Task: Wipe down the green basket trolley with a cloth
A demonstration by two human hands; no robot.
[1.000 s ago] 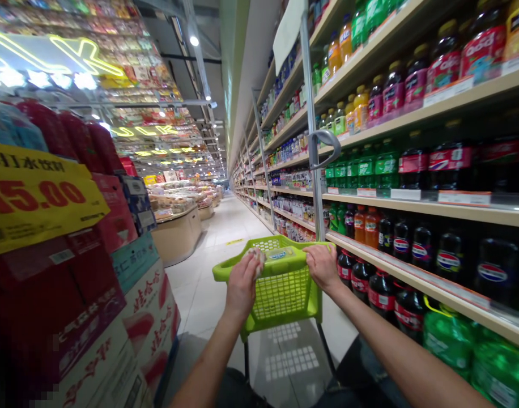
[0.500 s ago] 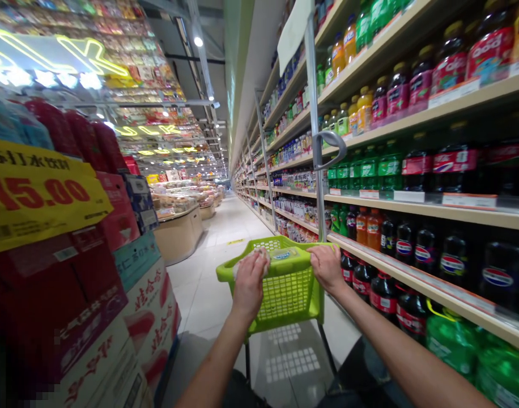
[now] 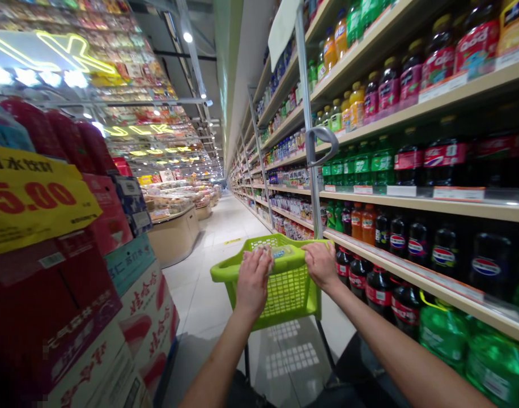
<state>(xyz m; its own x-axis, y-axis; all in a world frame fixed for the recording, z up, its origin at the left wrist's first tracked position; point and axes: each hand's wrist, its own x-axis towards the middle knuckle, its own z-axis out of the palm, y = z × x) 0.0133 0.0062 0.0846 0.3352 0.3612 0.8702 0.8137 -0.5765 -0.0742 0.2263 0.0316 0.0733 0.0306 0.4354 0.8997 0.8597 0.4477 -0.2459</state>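
A lime-green shopping cart with a mesh basket stands straight in front of me. My right hand is wrapped round the right end of its handle. On the middle-left of the handle lies my left hand, fingers closed over a crumpled whitish cloth that is pressed against the bar. Part of the cloth is hidden beneath the fingers. Just right of it, the handle carries a pale label.
Shelves of drink bottles line the right side, with a grey looped handle on a shelf post. Stacked drink cartons and a yellow price sign stand close on the left. A tiled aisle runs ahead past display counters.
My left hand has slid a little to the right along the handle with the cloth. My right hand keeps its grip. The surroundings have shifted slightly left in view.
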